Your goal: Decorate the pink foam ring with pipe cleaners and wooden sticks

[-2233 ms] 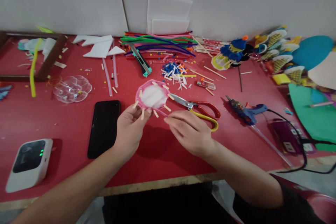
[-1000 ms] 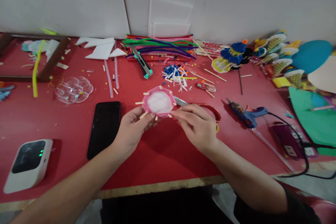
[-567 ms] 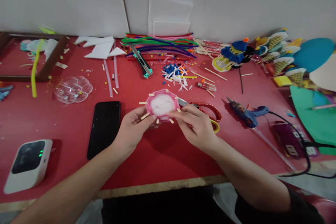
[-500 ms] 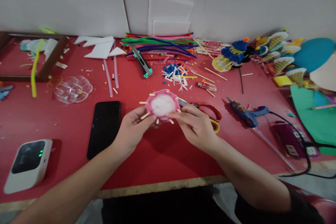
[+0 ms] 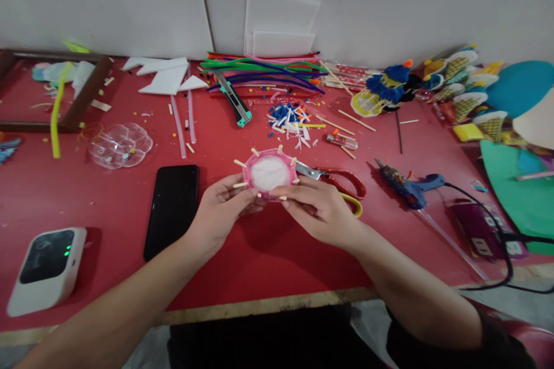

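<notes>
A small pink ring piece (image 5: 270, 173) with a white round middle and several short wooden sticks poking out around its rim is held above the red table. My left hand (image 5: 225, 207) grips its lower left edge between thumb and fingers. At the lower right edge, my right hand (image 5: 322, 207) pinches the rim, thumb and fingertips pressed near a stick. Scissors (image 5: 346, 181) with red and yellow handles lie just behind my right hand, their blades partly hidden by it and the piece.
A black phone (image 5: 172, 210) and white device (image 5: 47, 271) lie left. Behind are a cutter (image 5: 234, 101), pipe cleaners (image 5: 264, 72) and scraps (image 5: 289, 121). Right are a glue gun (image 5: 407, 184) with a cable and a blue-hatted figure (image 5: 385, 89).
The pink piece has turned slightly clockwise in my hands, so its sticks sit at different places. My right fingers have shifted a little along the rim.
</notes>
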Motion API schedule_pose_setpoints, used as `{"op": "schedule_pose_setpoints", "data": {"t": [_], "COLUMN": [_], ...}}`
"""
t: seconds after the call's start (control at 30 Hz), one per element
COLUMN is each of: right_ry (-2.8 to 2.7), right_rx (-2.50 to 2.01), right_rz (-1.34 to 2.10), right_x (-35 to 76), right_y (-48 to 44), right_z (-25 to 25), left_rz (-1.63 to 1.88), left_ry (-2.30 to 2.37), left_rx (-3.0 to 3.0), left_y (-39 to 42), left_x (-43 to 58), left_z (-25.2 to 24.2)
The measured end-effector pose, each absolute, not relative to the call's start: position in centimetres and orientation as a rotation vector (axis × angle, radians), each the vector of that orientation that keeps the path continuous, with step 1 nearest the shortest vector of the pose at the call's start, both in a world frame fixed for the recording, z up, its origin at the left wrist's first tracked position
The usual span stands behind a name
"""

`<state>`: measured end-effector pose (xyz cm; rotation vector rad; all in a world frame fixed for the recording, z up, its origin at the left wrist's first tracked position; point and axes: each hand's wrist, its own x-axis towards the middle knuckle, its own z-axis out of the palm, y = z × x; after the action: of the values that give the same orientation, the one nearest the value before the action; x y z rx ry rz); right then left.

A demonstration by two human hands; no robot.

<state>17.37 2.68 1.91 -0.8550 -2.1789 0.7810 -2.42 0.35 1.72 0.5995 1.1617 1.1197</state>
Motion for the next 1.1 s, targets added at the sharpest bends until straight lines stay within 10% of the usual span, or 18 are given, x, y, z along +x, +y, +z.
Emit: {"op": "schedule_pose_setpoints", "data": {"t": [1.1], "right_ry": [-2.146], "right_rx": [-0.838], "right_rz": [0.979], "right_x": [16.8], "right_y": [2.3], "right_z": [0.6], "left_rz": [1.115], "left_ry": [1.087], "left_rx": [0.559], "left_y": [0.2], "left_x": [-2.4], "left_z": [1.6]}}
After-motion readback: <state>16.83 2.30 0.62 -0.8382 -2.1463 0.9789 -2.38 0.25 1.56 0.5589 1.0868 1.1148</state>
